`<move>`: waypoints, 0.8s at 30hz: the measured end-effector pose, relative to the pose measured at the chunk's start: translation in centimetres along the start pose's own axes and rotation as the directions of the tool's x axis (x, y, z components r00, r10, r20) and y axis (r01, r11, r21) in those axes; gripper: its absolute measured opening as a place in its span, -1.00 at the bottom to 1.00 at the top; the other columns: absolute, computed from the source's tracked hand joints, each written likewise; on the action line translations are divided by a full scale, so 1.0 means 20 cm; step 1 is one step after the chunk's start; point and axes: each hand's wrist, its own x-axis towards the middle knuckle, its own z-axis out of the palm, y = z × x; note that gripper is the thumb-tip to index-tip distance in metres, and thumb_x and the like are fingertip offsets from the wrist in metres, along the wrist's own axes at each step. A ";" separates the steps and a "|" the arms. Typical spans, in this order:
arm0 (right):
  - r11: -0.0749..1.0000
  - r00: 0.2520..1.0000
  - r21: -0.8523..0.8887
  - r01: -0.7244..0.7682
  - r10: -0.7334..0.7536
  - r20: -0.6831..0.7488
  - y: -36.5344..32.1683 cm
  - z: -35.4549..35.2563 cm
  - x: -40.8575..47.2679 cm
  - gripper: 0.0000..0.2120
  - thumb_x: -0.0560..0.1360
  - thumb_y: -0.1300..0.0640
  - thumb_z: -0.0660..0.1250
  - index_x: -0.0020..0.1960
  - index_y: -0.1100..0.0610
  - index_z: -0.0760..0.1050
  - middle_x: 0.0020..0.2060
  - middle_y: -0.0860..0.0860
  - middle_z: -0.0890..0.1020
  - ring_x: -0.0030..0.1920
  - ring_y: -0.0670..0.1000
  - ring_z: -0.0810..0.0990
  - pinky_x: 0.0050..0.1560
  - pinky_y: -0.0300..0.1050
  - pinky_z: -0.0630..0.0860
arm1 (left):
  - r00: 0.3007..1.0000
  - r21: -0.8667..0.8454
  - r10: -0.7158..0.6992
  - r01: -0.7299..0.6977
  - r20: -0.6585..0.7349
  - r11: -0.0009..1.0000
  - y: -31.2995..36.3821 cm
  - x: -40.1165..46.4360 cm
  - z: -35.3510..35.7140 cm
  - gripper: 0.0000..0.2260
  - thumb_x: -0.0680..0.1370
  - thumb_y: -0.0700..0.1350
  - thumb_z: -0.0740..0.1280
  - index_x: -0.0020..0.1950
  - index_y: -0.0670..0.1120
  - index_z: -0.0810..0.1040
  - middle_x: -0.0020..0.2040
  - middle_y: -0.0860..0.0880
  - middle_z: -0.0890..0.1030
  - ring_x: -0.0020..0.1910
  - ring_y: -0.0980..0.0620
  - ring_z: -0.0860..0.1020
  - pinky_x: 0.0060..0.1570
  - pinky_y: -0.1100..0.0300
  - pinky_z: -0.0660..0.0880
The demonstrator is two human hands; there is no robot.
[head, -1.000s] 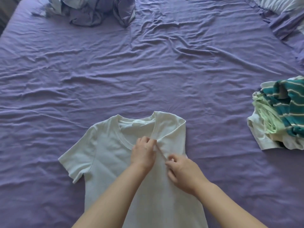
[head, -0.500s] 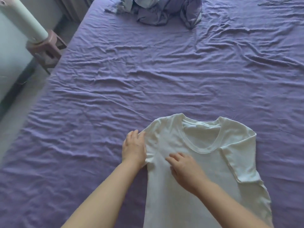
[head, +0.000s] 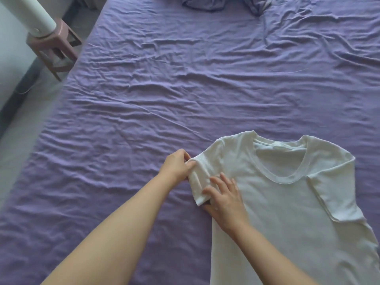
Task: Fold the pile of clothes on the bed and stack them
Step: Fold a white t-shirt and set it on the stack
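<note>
A white T-shirt [head: 287, 202] lies flat, neck away from me, on the purple bed sheet [head: 164, 99] at the lower right. Its right sleeve is folded in over the chest. My left hand [head: 177, 166] pinches the upper edge of the left sleeve [head: 200, 179], which is bunched and lifted off the sheet. My right hand [head: 223, 199] holds the sleeve's lower end, thumb under the cuff and fingers spread on top. A crumpled pile of unfolded clothes [head: 222, 3] sits at the far top edge of the bed.
A pink stool [head: 55, 46] with a white cylindrical device [head: 39, 17] on it stands on the floor beyond the bed's left edge. Wide stretches of wrinkled sheet lie between the shirt and the far pile.
The view swung left, so the folded stack at the right left the frame. Both hands moved from the folded right sleeve across to the left sleeve and took hold of it.
</note>
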 end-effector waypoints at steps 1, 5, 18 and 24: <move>0.997 0.997 0.074 -0.020 0.026 -0.072 -0.01 -0.01 0.01 -0.79 0.31 -0.01 0.43 -0.11 -0.04 0.46 0.06 0.01 0.60 0.22 0.19 0.49 0.22 0.20 0.43 | 1.000 -0.099 -0.022 0.024 0.016 0.995 0.03 0.00 -0.01 -0.90 0.50 -0.12 0.33 -0.06 -0.11 0.46 -0.19 -0.08 0.56 -0.29 -0.08 0.59 -0.25 0.08 0.59; 0.877 0.920 0.452 -0.166 0.303 -0.251 -0.06 -0.12 0.02 -0.82 0.44 0.03 0.28 -0.19 0.11 0.57 -0.11 -0.04 0.63 -0.01 0.05 0.57 0.06 -0.12 0.44 | 0.999 -0.356 -0.011 0.027 0.047 0.934 0.19 0.00 -0.01 -0.80 0.50 -0.21 0.33 0.11 -0.12 0.47 -0.22 -0.13 0.58 -0.42 -0.03 0.56 -0.39 0.16 0.56; 0.901 0.929 -0.234 -0.366 0.341 -0.143 0.27 -0.16 -0.39 -0.52 0.38 -0.17 0.09 0.25 -0.06 0.39 0.24 0.06 0.55 0.26 0.16 0.47 0.22 0.16 0.34 | 0.866 0.667 0.391 -0.492 0.312 0.559 0.16 -0.08 0.52 -0.47 0.61 0.18 0.05 0.54 0.12 -0.03 0.57 0.05 -0.12 0.53 -0.05 -0.21 0.45 -0.12 -0.16; 0.875 0.976 -0.438 -0.209 0.214 -0.038 0.39 -0.14 -0.46 -0.45 0.42 -0.23 0.04 0.35 -0.05 0.31 0.32 0.09 0.48 0.36 0.17 0.30 0.28 0.25 0.10 | 0.911 0.788 0.306 -0.397 0.276 0.470 0.10 -0.13 0.57 -0.37 0.54 0.34 -0.14 0.48 0.15 -0.36 0.53 0.03 -0.33 0.49 -0.05 -0.37 0.39 -0.26 -0.33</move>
